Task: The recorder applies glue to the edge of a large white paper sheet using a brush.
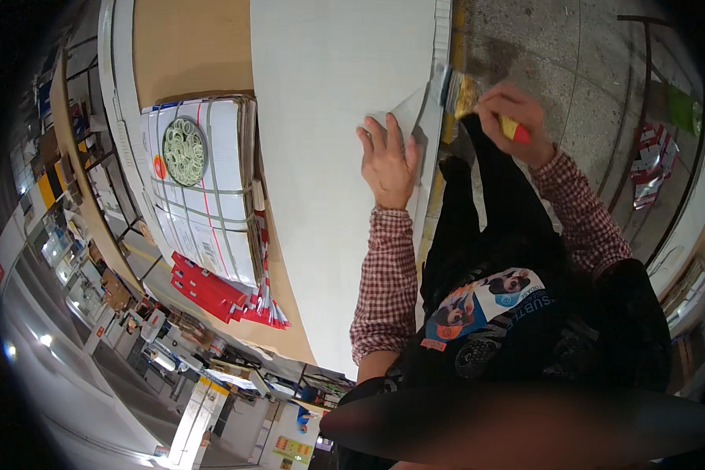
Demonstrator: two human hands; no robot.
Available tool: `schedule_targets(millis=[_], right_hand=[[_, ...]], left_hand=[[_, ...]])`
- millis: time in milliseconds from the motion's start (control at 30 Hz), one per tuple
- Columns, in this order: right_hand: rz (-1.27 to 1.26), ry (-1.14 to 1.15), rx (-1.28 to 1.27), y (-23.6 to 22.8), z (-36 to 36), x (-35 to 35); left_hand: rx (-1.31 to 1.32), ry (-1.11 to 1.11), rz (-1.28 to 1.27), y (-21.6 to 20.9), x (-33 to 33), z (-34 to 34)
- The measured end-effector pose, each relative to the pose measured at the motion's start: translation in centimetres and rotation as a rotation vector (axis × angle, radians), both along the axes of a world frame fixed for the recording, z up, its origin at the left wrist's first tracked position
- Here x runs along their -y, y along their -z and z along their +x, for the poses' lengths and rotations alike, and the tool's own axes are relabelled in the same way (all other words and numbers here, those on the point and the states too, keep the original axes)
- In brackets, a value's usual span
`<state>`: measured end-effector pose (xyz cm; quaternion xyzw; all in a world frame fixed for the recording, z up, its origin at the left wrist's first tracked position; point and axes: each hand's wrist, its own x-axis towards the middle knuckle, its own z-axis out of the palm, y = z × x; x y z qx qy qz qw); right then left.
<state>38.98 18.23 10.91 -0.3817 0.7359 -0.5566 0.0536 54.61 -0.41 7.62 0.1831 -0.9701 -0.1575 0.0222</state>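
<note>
My left hand [390, 164] lies palm down with spread fingers on a long white sheet [321, 180], near its right edge. Just beyond its fingertips, a pale corner flap [407, 112] of the sheet stands slightly raised. Off the table's right edge, my right hand [517, 117] is closed around what looks like a flat brush [466, 98]. Its handle is yellow with a red end, and its grey working end points left toward the sheet's edge. Whether that end touches the sheet I cannot tell.
Left of the sheet, a strapped stack of flat white cartons [219, 211] rests on brown board [192, 47]. A round dish of pale green rings [184, 153] sits on it. Red and white folded pieces [204, 286] lie at its near end. Speckled floor [540, 39] shows at right.
</note>
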Motion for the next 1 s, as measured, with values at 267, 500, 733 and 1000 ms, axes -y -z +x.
schedule_targets(millis=[267, 500, 733, 1000], right_hand=[[-0.012, 0.030, 0.035, -1.5, 0.2, -0.3], [-0.004, -0.054, 0.134, -0.9, 4.7, -1.4], [-0.036, 0.023, 0.098, -1.8, 3.5, -1.5], [-0.130, -0.046, 0.019, 0.6, 7.0, -0.8]], left_hand=[[-0.002, 0.017, -0.017, -0.7, 0.5, -0.4], [-0.006, -0.024, -0.012, 0.2, -0.8, 0.8], [0.122, -0.141, -0.133, 1.2, -3.7, 6.3], [0.007, 0.025, -0.023, -0.3, -0.4, 5.6]])
